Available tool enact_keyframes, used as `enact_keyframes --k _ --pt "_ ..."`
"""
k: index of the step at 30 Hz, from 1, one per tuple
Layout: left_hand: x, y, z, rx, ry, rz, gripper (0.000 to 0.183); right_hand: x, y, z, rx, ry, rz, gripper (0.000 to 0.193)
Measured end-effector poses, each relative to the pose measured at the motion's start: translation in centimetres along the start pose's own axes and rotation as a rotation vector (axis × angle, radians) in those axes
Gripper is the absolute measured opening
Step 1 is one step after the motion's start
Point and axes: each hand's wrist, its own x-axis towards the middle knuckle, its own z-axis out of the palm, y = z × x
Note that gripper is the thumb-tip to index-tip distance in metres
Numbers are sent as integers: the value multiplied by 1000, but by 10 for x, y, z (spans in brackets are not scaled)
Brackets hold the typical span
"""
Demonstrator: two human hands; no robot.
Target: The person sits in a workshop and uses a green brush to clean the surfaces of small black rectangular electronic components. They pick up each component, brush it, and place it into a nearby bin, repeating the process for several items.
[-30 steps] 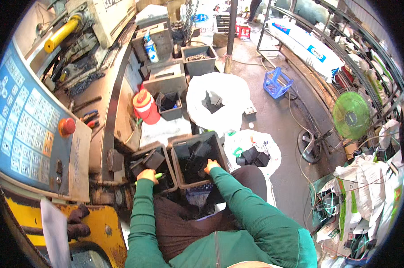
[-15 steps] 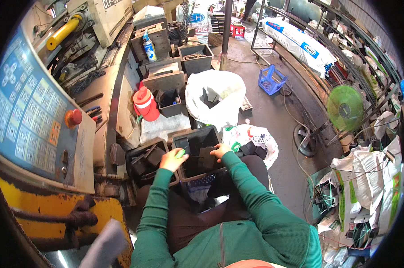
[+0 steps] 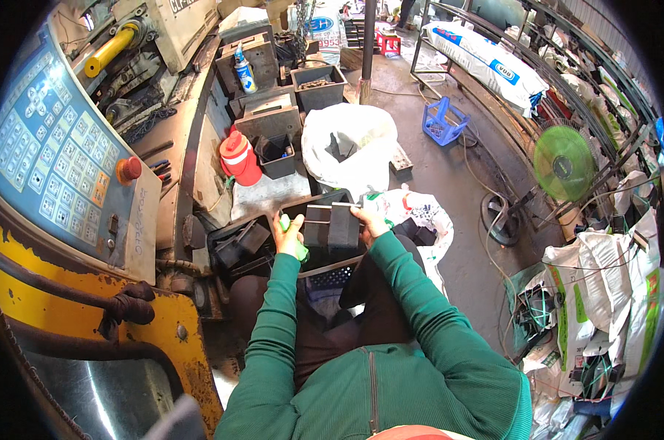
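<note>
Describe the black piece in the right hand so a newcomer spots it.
Right of the blue control panel stand two dark bins, side by side. The right hand holds a blocky black piece over the right bin; the dark pieces in the left bin lie unheld.

We are in a factory workshop: a button-covered control panel (image 3: pixel 57 158) at left, white sacks (image 3: pixel 596 275) piled near right.

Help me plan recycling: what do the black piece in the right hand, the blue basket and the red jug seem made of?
The black piece in the right hand: probably matte plastic, from its even, dull surface, though coated metal is possible.
The blue basket: likely smooth plastic, one colour with open sides.
The red jug: apparently plastic, its smooth, rounded body brightly coloured.
</note>
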Motion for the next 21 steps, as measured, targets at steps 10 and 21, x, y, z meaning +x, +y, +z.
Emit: enact_keyframes --k 10,21 --pt "-13 19 -3 170 -341 -217 47 38 27 -20 -196 240 -321 45" --pt "-17 11 2 41 -296 -245 45 13 12 14 -160 237 -239 57"
